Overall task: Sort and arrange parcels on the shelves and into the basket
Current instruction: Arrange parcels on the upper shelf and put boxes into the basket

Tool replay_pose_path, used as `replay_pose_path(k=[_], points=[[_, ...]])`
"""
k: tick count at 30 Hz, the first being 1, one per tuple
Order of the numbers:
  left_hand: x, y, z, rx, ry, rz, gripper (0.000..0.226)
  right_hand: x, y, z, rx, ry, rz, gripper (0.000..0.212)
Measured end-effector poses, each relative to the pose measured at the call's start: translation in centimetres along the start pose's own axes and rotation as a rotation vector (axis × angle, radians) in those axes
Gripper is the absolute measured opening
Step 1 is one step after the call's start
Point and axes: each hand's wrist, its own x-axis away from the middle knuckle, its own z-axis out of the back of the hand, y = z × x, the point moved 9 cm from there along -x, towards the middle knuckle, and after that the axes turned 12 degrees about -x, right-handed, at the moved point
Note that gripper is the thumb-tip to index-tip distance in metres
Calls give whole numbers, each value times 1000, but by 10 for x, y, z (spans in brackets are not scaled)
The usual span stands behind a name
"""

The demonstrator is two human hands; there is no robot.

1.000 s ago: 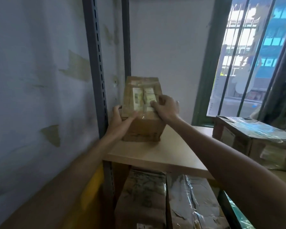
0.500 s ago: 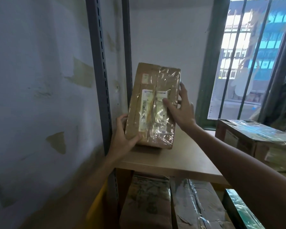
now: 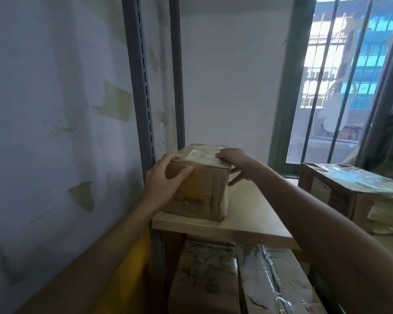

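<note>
change: you tipped the parcel (image 3: 200, 191) down from upright, flat at the left end of the shelf (image 3: 254, 211) | fingers: your left hand (image 3: 166, 177) and right hand (image 3: 234, 162) both gripped it | placement nearly done

The parcel (image 3: 200, 191), held on end 0.5 s ago, now rests flat on the shelf (image 3: 254, 214), label up. The left hand (image 3: 163, 180) has moved to its 9 o'clock corner, the right hand (image 3: 236, 164) to its 2 o'clock edge.

Label (image 3: 201, 155) on the parcel (image 3: 202, 191) too blurred, perhaps printed; lower parcels (image 3: 204, 279) off the bottom edge.
</note>
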Motion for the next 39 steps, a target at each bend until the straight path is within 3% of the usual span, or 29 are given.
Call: replay_pose_path(k=[4,6,8,12,18,21,24,26,29,34,37,39], points=[[-2,18,8,-267,71,-99,38,-5,7,5,-69,33,58,45],[2,45,7,-448,91,-250,48,-3,0,21,21,139,218,51],[11,79,-4,-513,34,-423,57,10,-13,40,152,250,411,50],[20,135,-50,-514,-51,-574,59,29,-22,93,295,336,504,47],[35,189,-152,-167,-169,-407,53,69,-6,217,513,428,518,47],[45,200,-213,-82,-351,-235,77,91,15,284,664,475,430,55],[59,203,-264,-41,-530,-109,98,99,54,329,773,368,234,69],[69,202,-286,-67,-580,-101,88,100,78,342,744,295,158,70],[75,203,-302,-136,-609,-139,65,95,80,345,666,311,217,58],[71,201,-295,-63,-577,-156,48,93,67,331,634,295,311,48],[53,196,-268,176,-418,-42,35,103,44,323,208,167,426,37],[30,190,-241,281,-239,80,27,106,25,314,-31,47,457,55]])
